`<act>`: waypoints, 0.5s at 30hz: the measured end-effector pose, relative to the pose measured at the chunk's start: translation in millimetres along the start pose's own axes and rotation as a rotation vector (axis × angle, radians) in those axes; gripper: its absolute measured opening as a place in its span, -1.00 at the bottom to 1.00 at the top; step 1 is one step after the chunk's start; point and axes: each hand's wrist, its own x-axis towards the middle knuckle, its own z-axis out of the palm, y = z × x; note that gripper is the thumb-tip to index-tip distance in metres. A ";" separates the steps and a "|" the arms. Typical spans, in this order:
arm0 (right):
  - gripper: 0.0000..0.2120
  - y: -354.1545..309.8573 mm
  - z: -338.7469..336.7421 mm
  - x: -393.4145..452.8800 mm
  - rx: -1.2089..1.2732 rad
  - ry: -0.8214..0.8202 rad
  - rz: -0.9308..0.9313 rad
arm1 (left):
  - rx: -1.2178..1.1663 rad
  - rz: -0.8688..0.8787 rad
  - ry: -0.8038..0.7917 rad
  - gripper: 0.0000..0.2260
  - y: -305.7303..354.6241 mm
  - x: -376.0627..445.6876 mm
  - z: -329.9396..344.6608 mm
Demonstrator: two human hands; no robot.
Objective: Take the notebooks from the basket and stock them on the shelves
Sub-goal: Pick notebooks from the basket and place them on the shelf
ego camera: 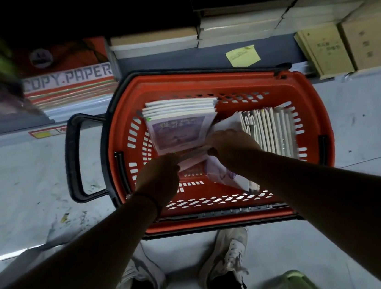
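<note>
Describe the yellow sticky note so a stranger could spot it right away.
Start at the red basket on the floor. Just beyond its far rim runs a grey shelf edge; the sticky note is stuck there, right of centre. It is the only small pale-yellow square, unlike the brown books nearby.

Stationery shop, shopping basket (200, 78), copy paper reams (69, 84)
</note>
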 end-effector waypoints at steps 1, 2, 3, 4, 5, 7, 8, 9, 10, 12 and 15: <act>-0.80 0.5 -6.7 -3.2 0.009 -0.002 -0.032 | 0.005 0.006 0.019 -0.75 1.2 -3.1 -8.2; -0.82 -0.1 -15.9 -7.7 0.027 -0.008 -0.057 | 0.004 0.016 0.033 -0.77 2.9 -7.0 -18.1; -0.84 -0.8 -26.5 -11.6 0.060 -0.027 -0.068 | -0.004 0.036 0.047 -0.79 5.4 -11.1 -28.5; -0.84 -2.1 -40.2 -16.5 0.108 -0.044 -0.073 | -0.012 0.061 0.067 -0.80 9.5 -16.7 -39.8; -0.83 -3.8 -55.1 -21.1 0.162 -0.049 -0.079 | -0.027 0.084 0.089 -0.80 13.9 -22.8 -51.3; -0.83 -8.0 -89.6 -32.2 0.220 -0.028 -0.113 | -0.094 0.118 0.106 -0.83 23.5 -35.4 -74.8; -0.83 -11.0 -108.4 -40.1 0.222 -0.016 -0.129 | -0.142 0.135 0.104 -0.87 29.4 -42.1 -88.2; -0.83 -14.4 -127.5 -48.6 0.234 0.000 -0.138 | -0.193 0.146 0.100 -0.92 35.6 -50.2 -104.0; -0.85 -18.6 -146.8 -58.5 0.263 0.012 -0.139 | -0.221 0.176 0.099 -0.92 41.6 -58.0 -119.6; -0.88 -27.3 -182.3 -81.2 0.343 0.054 -0.138 | -0.246 0.243 0.076 -0.87 53.4 -72.8 -149.9; -0.87 -40.8 -237.9 -126.3 0.437 0.117 -0.133 | -0.401 0.211 0.009 -0.92 83.0 -108.8 -198.2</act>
